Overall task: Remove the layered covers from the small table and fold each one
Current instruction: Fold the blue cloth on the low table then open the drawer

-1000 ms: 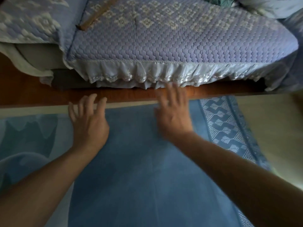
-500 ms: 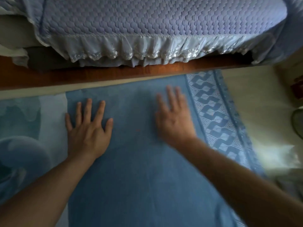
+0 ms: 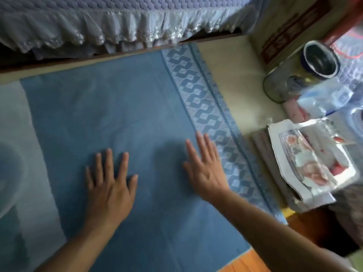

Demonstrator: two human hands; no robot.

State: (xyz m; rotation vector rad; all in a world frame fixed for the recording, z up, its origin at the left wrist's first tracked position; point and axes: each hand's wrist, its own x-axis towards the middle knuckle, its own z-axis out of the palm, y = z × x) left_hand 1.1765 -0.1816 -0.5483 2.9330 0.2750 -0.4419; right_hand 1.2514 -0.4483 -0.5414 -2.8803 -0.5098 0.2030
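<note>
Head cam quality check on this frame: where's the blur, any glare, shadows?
Head view: dim overall; blue cover and both hands, left hand and right hand, fairly sharp. Right side smeared by motion blur: jar and plastic packets streaky, with glare on the plastic. A soft shadow sits left of the right hand. Wide-angle bends the frilled bed edge.
</note>
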